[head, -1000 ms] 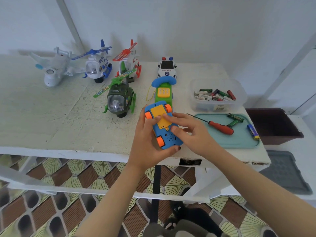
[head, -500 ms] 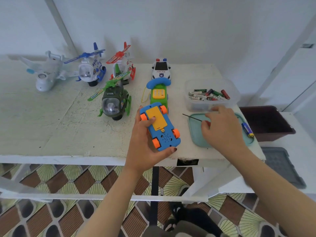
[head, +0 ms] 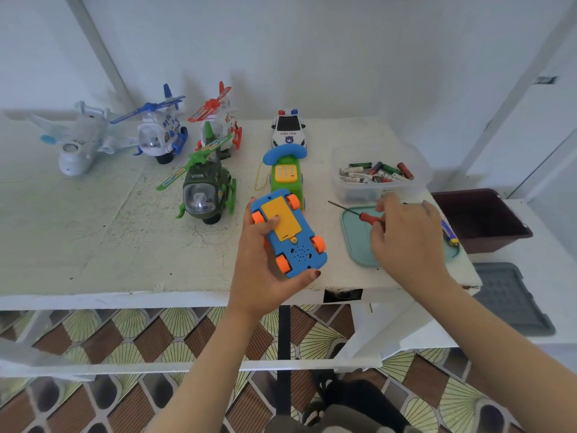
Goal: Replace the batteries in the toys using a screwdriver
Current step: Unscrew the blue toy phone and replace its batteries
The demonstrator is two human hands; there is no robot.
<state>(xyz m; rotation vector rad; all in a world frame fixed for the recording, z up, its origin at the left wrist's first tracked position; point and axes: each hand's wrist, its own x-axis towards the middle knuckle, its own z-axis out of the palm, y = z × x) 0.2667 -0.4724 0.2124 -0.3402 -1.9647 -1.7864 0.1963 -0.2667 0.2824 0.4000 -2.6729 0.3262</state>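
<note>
My left hand (head: 265, 270) grips a blue toy phone car (head: 288, 232) turned underside up, showing its yellow battery cover and orange wheels; my thumb rests on the cover. My right hand (head: 406, 242) is over the teal tray (head: 352, 239), its fingers closing around the red handle of a screwdriver (head: 359, 214) whose thin shaft points left and away. A clear tub of batteries (head: 377, 175) stands just behind the tray. A blue battery (head: 449, 234) lies at the tray's right edge.
A green toy phone (head: 285, 176), police car (head: 288, 129), green helicopter (head: 203, 192), red helicopter (head: 218, 120), blue helicopter (head: 160, 132) and white plane (head: 81, 142) stand on the white table (head: 93, 245). A dark bin (head: 480, 220) and a grey lid (head: 512, 298) sit at the right.
My right hand left the toy's underside, moved right to the tray and closed its fingers around the screwdriver handle. My left hand kept holding the toy, tilting it slightly.
</note>
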